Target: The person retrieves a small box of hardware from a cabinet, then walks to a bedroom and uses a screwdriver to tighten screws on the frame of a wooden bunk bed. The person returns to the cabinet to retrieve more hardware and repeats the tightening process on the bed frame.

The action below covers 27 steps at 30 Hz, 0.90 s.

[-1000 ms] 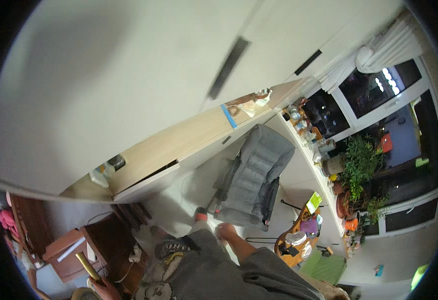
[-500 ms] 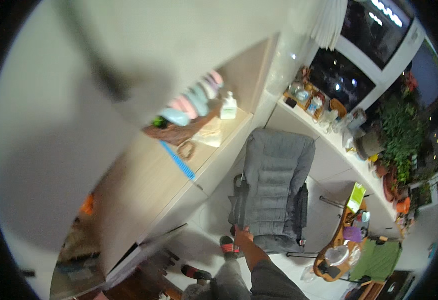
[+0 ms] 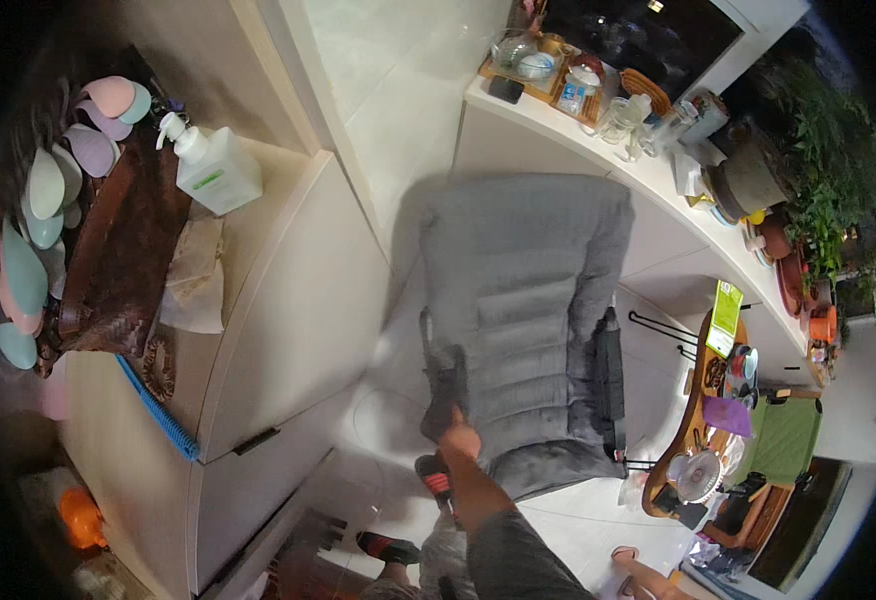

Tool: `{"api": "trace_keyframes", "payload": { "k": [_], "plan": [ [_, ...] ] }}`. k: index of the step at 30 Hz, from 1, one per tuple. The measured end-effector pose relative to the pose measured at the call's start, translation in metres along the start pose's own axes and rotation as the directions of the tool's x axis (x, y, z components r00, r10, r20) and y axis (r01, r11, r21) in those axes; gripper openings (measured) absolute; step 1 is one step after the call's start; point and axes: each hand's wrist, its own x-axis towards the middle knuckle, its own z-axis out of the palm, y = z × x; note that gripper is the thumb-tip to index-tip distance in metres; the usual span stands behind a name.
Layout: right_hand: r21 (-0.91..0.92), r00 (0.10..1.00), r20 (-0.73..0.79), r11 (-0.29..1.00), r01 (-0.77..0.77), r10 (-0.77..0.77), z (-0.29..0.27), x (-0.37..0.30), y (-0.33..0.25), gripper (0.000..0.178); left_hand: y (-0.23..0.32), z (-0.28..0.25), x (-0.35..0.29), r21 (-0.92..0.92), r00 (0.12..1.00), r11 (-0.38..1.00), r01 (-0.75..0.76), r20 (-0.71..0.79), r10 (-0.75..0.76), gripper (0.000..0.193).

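Note:
A grey padded folding recliner (image 3: 518,300) stands in the middle, its long quilted seat and back facing up. At its left side is a dark armrest (image 3: 445,390) with a dark fabric piece hanging by it. My right hand (image 3: 461,442) is closed around the near end of that armrest, one finger or thumb pointing upward; the grip's underside is hidden. The opposite dark armrest (image 3: 609,380) lies along the chair's right side. My left hand is out of view. Below my right forearm, my feet in dark slippers with red stripes (image 3: 436,480) are on the floor.
On the left, a pale cabinet (image 3: 288,270) holds a white pump bottle (image 3: 220,172), pastel slippers (image 3: 43,190) and a blue coiled strip (image 3: 158,408). A windowsill (image 3: 678,205) with jars and plants curves along the right. A wooden table (image 3: 658,495) and a green folding chair (image 3: 783,440) stand beyond.
My view has turned and come closer, so the recliner and the left cabinet look larger. My right hand stays at the left armrest. Another person's bare limb now shows at the lower right.

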Motion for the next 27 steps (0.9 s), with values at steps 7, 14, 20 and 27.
{"api": "trace_keyframes", "payload": {
  "k": [7, 14, 20, 27],
  "plan": [
    [0.02, 0.971, -0.2, 0.991, -0.132, 0.134, -0.081, 0.019, 0.039, 0.07, 0.033, 0.022, 0.059, -0.084, 0.99, 0.989, -0.121, -0.077, 0.115, 0.053],
    [0.036, 0.913, -0.246, 0.944, -0.327, 0.325, -0.139, 0.054, 0.061, 0.081, 0.001, 0.035, 0.135, -0.327, 0.96, 0.941, 0.084, -0.227, -0.164, 0.051],
    [-0.134, 0.747, -0.664, 0.988, -0.082, -0.029, -0.086, 0.052, 0.014, 0.071, -0.013, 0.046, 0.184, -0.249, 0.864, 0.968, -0.007, -0.489, -0.119, 0.037],
    [0.247, 0.516, -0.44, 0.454, 0.856, -0.735, -0.061, -0.151, -0.151, 0.055, -0.025, 0.052, 0.178, 0.289, 0.807, 0.955, 0.074, -0.58, 0.113, 0.051]
  ]
}}
